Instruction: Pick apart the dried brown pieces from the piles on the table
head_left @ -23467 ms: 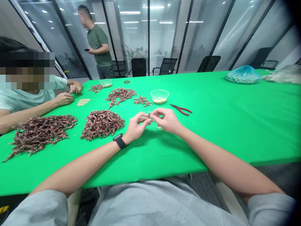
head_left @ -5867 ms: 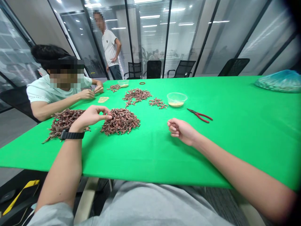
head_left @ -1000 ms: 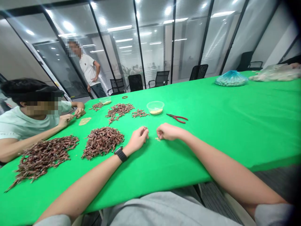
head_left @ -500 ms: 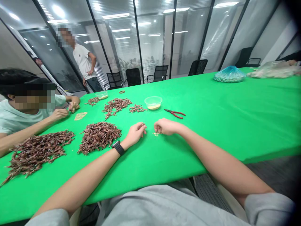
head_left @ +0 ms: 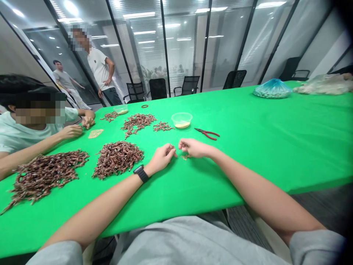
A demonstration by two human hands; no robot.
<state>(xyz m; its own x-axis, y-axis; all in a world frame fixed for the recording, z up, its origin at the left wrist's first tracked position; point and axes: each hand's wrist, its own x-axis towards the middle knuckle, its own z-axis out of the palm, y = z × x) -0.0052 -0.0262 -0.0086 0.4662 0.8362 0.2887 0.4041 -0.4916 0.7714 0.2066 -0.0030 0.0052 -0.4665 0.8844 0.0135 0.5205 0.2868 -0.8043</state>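
Note:
My left hand [head_left: 161, 157], with a black watch [head_left: 141, 173] on its wrist, is curled around small reddish-brown pieces [head_left: 170, 148] that show between thumb and fingers. Close to its right, my right hand [head_left: 193, 148] has thumb and forefinger pinched together; whatever lies between them is too small to make out. Below the right fingers, a little heap of tiny gold-coloured bits [head_left: 184, 157] rests on the green cloth [head_left: 264, 147]. A large pile of the brown pieces [head_left: 118, 159] lies left of my left hand.
Beyond my hands stand a clear plastic tub [head_left: 181, 120] with yellowish bits and red-handled pliers [head_left: 207, 133]. A small brown cluster [head_left: 163, 126] lies beside the tub. At left, a co-worker's hands [head_left: 74, 130] work near another brown pile [head_left: 46, 176]. A blue bag [head_left: 272, 89] sits far right.
My right hand has lifted off the gold-coloured bits and come nearer my left hand. The left hand has turned, showing more of the brown pieces. Another person has come into view behind.

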